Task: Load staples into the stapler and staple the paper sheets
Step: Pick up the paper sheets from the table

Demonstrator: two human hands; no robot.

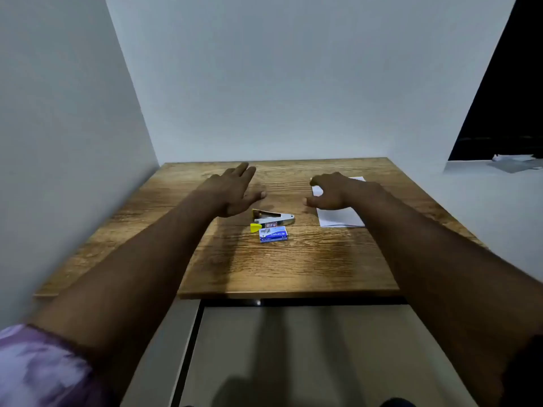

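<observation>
The left grip (232, 190) hovers spread; the right grip (335, 193) curls loosely over the paper (340, 219). A silver, yellow-tipped stapler (273, 218) lies mid desk (293, 265), against the blue staple box (273, 234). A wall (73, 142) hems the left edge.

A wood-grain table (293, 268) fills the middle of the frame, set into a corner of pale walls. Near its centre lies a metal stapler (273, 218) with a yellow end, on its side. A small blue box of staples (273, 234) lies just below it. White paper sheets (340, 220) lie flat to the right, apart from both.
</observation>
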